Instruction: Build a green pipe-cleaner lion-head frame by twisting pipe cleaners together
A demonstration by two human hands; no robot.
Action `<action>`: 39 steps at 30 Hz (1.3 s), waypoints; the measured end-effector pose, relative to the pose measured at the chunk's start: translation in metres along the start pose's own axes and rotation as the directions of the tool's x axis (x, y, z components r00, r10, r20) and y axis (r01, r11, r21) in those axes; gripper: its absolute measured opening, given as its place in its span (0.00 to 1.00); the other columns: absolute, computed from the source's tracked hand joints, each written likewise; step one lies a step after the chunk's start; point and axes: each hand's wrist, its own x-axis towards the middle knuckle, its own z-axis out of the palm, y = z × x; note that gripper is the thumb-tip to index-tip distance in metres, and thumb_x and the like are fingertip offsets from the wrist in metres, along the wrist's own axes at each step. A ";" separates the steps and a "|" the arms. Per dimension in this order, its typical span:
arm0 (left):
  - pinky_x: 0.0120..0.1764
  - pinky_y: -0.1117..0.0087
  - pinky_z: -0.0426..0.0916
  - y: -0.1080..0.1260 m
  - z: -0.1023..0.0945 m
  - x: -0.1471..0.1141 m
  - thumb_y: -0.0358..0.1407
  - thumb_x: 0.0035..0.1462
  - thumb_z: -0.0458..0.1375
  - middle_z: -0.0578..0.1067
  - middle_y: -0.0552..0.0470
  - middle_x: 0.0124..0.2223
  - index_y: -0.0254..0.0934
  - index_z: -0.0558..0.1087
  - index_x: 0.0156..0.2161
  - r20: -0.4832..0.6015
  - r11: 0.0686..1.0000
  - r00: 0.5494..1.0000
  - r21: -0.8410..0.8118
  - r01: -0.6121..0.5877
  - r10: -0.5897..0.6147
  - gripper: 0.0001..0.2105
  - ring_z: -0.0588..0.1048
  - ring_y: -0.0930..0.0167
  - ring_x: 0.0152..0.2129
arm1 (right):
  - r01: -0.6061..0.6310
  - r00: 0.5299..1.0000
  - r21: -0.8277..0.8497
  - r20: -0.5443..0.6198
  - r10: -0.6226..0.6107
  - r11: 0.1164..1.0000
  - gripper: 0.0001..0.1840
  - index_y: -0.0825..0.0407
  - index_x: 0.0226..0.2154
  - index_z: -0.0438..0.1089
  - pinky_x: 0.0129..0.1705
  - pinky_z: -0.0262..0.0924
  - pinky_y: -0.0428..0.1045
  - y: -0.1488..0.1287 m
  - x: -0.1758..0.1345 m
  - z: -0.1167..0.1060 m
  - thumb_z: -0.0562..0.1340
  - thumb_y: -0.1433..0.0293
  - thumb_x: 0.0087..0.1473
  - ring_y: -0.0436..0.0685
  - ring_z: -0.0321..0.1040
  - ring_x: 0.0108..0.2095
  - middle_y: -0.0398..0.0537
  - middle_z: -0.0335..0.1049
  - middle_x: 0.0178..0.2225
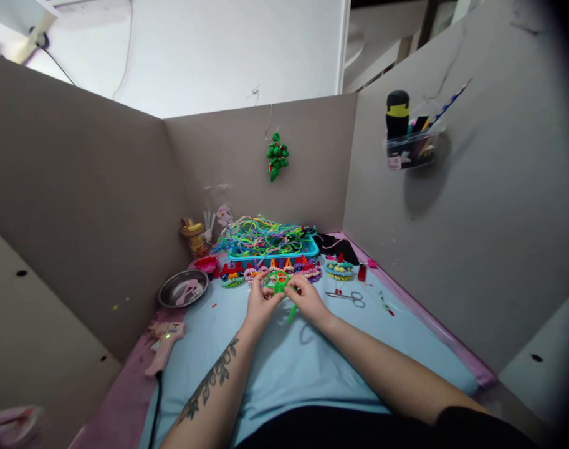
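Between my two hands I hold a bright green pipe cleaner piece, bent into a round frame with strands across it. My left hand pinches its left edge. The fingers of my right hand are closed on its right side, and a loose green end hangs below them. Just behind my hands, a row of colourful pipe cleaner figures lies along the front of a blue tray. Metal scissors rest on the cloth to the right of my right hand.
Many-coloured pipe cleaners heap over the tray. At left are a metal bowl and a pink glue gun with a cord. A clear box of tools hangs on the right panel. Grey panels enclose the blue cloth.
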 end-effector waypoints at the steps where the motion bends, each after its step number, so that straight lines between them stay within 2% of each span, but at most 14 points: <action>1: 0.23 0.76 0.56 0.000 0.000 0.000 0.34 0.41 0.63 0.64 0.64 0.19 0.37 0.57 0.51 0.006 1.000 1.000 0.004 -0.008 0.008 0.31 0.63 0.77 0.16 | 0.002 1.000 -0.008 -0.004 -0.002 1.000 0.05 0.52 0.23 0.64 0.37 0.56 0.48 0.000 0.000 0.000 0.57 0.70 0.47 0.54 0.60 0.35 0.45 0.61 0.30; 5: 0.27 0.74 0.61 0.000 -0.001 -0.001 0.36 0.41 0.63 0.68 0.60 0.23 0.37 0.59 0.52 -0.002 0.999 1.000 0.039 -0.017 0.017 0.30 0.68 0.75 0.20 | 0.017 0.999 -0.031 -0.039 -0.019 0.999 0.06 0.52 0.21 0.63 0.38 0.55 0.48 -0.001 0.002 -0.003 0.56 0.71 0.47 0.54 0.60 0.34 0.45 0.60 0.29; 9: 0.30 0.71 0.63 -0.001 -0.007 0.000 0.40 0.46 0.60 0.72 0.54 0.27 0.36 0.65 0.43 -0.213 0.987 0.973 0.152 -0.056 0.087 0.18 0.71 0.72 0.24 | 0.038 0.997 -0.062 -0.059 -0.042 0.997 0.05 0.52 0.21 0.64 0.40 0.55 0.49 0.001 0.004 -0.007 0.57 0.73 0.46 0.53 0.60 0.35 0.45 0.60 0.30; 11: 0.33 0.70 0.64 -0.001 -0.010 0.001 0.40 0.46 0.60 0.73 0.52 0.30 0.37 0.66 0.41 -0.240 0.974 0.961 0.211 -0.083 0.134 0.17 0.72 0.70 0.29 | 0.041 0.999 -0.065 -0.033 -0.044 0.997 0.05 0.52 0.21 0.64 0.40 0.54 0.49 0.002 0.004 -0.009 0.57 0.74 0.46 0.53 0.61 0.35 0.44 0.60 0.30; 14: 0.40 0.67 0.64 -0.001 -0.009 0.001 0.37 0.45 0.61 0.74 0.49 0.37 0.38 0.66 0.45 -0.086 0.965 0.985 0.227 -0.130 0.153 0.20 0.73 0.68 0.35 | 0.050 0.999 -0.075 0.015 -0.049 0.996 0.06 0.53 0.20 0.65 0.41 0.54 0.49 0.003 0.003 -0.010 0.57 0.74 0.46 0.53 0.60 0.36 0.44 0.60 0.29; 16: 0.41 0.66 0.64 -0.001 -0.006 -0.002 0.35 0.44 0.60 0.73 0.50 0.37 0.39 0.65 0.47 0.023 0.955 0.986 0.245 -0.166 0.165 0.22 0.73 0.68 0.35 | 0.063 0.998 -0.090 0.032 -0.061 0.994 0.07 0.52 0.20 0.65 0.42 0.53 0.49 0.003 0.003 -0.008 0.57 0.74 0.46 0.53 0.60 0.37 0.44 0.61 0.30; 18: 0.40 0.66 0.64 -0.001 -0.003 -0.004 0.33 0.45 0.59 0.73 0.50 0.36 0.39 0.65 0.49 0.084 0.945 0.982 0.272 -0.184 0.167 0.22 0.72 0.69 0.34 | 0.070 0.997 -0.099 0.049 -0.065 0.993 0.07 0.52 0.20 0.65 0.42 0.53 0.49 0.003 0.002 -0.007 0.56 0.75 0.47 0.53 0.60 0.38 0.44 0.61 0.29; 25: 0.34 0.70 0.63 0.002 -0.003 -0.005 0.31 0.46 0.58 0.71 0.54 0.31 0.38 0.62 0.51 0.118 0.968 0.991 0.232 -0.096 0.070 0.24 0.71 0.71 0.29 | 0.015 0.996 -0.061 0.089 -0.009 0.998 0.08 0.53 0.18 0.65 0.36 0.54 0.47 0.002 0.004 -0.007 0.58 0.74 0.46 0.52 0.61 0.31 0.42 0.62 0.25; 30: 0.33 0.70 0.63 0.000 -0.003 -0.005 0.32 0.47 0.57 0.70 0.54 0.30 0.38 0.59 0.52 0.191 0.983 0.980 0.158 -0.094 0.063 0.25 0.70 0.71 0.27 | -0.057 0.993 -0.012 0.107 0.058 0.998 0.09 0.53 0.17 0.64 0.33 0.54 0.46 0.006 0.006 -0.009 0.58 0.71 0.46 0.51 0.61 0.29 0.41 0.62 0.23; 35: 0.35 0.69 0.64 -0.006 -0.002 -0.005 0.33 0.46 0.59 0.70 0.53 0.32 0.38 0.59 0.52 0.129 0.976 0.987 0.186 -0.115 0.091 0.26 0.70 0.71 0.28 | -0.020 0.995 -0.068 0.093 0.026 0.998 0.11 0.53 0.15 0.63 0.32 0.55 0.46 0.008 0.005 -0.007 0.58 0.70 0.46 0.51 0.60 0.28 0.41 0.61 0.23; 39: 0.31 0.71 0.64 -0.008 -0.003 -0.002 0.34 0.45 0.59 0.70 0.55 0.29 0.37 0.60 0.50 0.118 0.994 0.993 0.105 -0.017 0.005 0.24 0.70 0.72 0.26 | -0.043 0.991 -0.024 0.125 0.046 0.999 0.11 0.53 0.18 0.66 0.35 0.57 0.47 0.008 0.006 -0.007 0.59 0.67 0.47 0.52 0.63 0.29 0.43 0.65 0.24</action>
